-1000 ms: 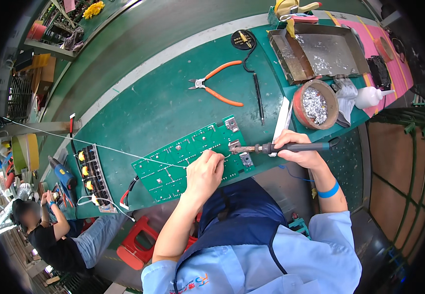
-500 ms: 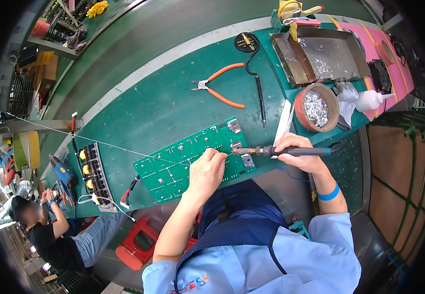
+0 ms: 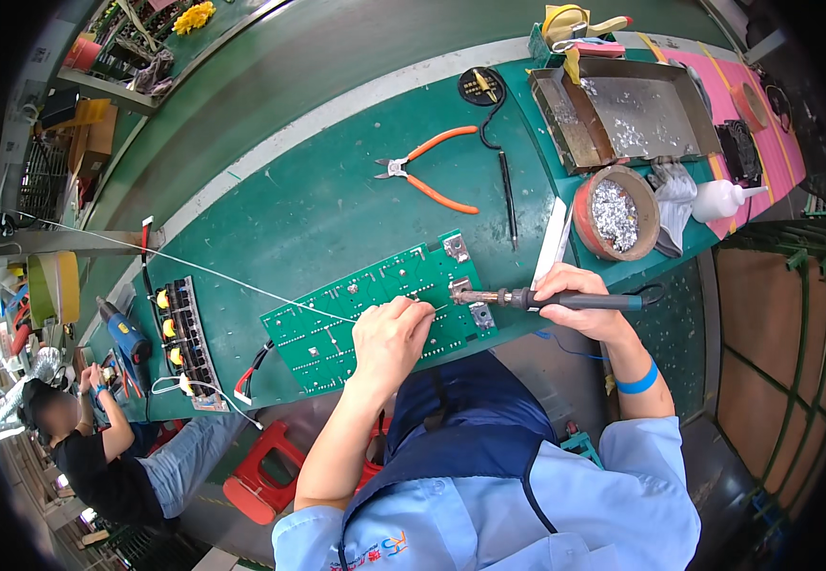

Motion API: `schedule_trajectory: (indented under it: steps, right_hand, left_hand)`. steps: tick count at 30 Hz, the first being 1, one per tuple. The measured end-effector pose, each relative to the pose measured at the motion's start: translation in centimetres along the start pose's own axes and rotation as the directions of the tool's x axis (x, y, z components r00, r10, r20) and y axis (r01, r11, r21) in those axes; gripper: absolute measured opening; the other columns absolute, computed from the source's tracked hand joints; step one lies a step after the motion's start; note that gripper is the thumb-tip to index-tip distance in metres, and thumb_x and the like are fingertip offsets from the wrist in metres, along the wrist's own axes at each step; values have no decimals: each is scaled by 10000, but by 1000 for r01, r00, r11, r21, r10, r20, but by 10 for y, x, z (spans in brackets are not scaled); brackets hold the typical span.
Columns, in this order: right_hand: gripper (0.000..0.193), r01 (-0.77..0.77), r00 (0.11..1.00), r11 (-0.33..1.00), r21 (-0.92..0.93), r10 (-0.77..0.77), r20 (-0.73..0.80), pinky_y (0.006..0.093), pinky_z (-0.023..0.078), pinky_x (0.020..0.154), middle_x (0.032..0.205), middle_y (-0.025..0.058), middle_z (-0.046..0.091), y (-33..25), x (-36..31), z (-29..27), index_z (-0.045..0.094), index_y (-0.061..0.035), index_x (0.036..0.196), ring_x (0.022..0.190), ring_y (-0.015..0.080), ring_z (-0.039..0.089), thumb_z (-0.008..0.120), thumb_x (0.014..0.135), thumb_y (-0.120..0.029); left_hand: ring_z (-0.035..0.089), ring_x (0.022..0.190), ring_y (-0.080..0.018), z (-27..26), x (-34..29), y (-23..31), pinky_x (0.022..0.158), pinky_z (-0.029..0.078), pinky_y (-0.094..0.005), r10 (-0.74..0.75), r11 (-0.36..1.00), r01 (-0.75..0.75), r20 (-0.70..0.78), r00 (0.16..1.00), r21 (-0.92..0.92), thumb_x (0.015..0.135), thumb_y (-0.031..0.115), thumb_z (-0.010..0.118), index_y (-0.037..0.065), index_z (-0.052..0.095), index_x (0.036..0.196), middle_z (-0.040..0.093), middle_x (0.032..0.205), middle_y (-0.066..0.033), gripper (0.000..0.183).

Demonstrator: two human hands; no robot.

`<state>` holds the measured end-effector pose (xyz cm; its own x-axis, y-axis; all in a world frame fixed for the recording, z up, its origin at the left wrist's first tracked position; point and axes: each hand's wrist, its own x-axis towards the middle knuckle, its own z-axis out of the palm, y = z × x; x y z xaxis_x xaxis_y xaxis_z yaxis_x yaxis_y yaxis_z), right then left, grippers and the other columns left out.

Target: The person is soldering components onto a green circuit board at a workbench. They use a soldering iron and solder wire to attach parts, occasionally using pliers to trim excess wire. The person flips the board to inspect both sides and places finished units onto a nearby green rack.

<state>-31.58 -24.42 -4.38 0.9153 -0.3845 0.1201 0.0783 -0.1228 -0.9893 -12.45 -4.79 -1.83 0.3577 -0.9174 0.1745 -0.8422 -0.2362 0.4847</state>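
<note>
Holding iron in right hand, closed snugly around the grip
Pinching with left hand, fingertips brought together, seemingly on wire; cannot tell how much pokes out past them
Could burn left fingertips, just left of the iron's probably hot end, through a small slip of the right hand or too short a length of wire
Could overheat or bridge pads on board, lying beneath the left hand and stretching right to below the iron's end, through too long a dwell or a shaky grip; cannot tell whether touching there
Could lose aim through a snag on wire, running up and away leftward from the left hand

Aiming iron leftward, nearly level, with digits on far and near sides of the grip and forearm slanting in from lower right
Reaching up from below with left forearm, with knuckles upward and fingers curled toward the right hand

Could brush white strip, just beyond the right hand, through a careless lift; farther out on surface, could knock pot or cutters
</note>
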Motion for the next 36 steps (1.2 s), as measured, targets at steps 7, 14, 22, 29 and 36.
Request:
schedule_trajectory:
  steps: [7,14,22,29,36]
  right_hand:
    - [154,23,999,1000,-15,-23,23,265,419,592,744,77,591,-1,6,-4,628,-22,826,657,154,533,668,679,-46]
    - [142,56,998,998,2,-56,-6,271,432,609,751,88,593,-7,4,-3,619,-7,813,680,170,550,660,678,-28]
    - [148,47,996,998,42,-44,-75,279,440,616,754,103,595,-8,-4,-2,608,-4,819,691,179,560,656,680,-20]
    - [169,68,997,996,-60,-69,-18,291,442,611,740,91,592,-11,2,7,610,-11,809,680,192,558,673,651,-9]
    - [195,70,996,991,-113,-63,59,303,450,644,754,85,588,-20,6,5,610,-16,818,710,207,563,685,639,-8]
  left_hand:
    - [582,624,-208,-6,-5,-2,537,470,-303,-50,993,51,14,999,-107,705,47,643,69,610,775,553,724,-43,80]
    - [558,541,-179,-7,-10,-6,500,447,-282,-118,984,117,-2,993,-131,696,14,643,61,621,775,574,739,-43,94]
    - [561,581,-183,-10,-9,-8,517,437,-291,-61,996,60,-21,998,-61,685,24,653,63,623,759,566,715,-39,90]
    - [566,585,-187,-9,-10,-8,520,442,-294,-68,994,67,-12,998,-88,688,24,652,65,626,767,568,717,-39,93]
    - [565,575,-186,-8,-12,-8,512,444,-290,-66,993,65,0,998,-98,694,25,651,66,626,770,570,725,-42,90]
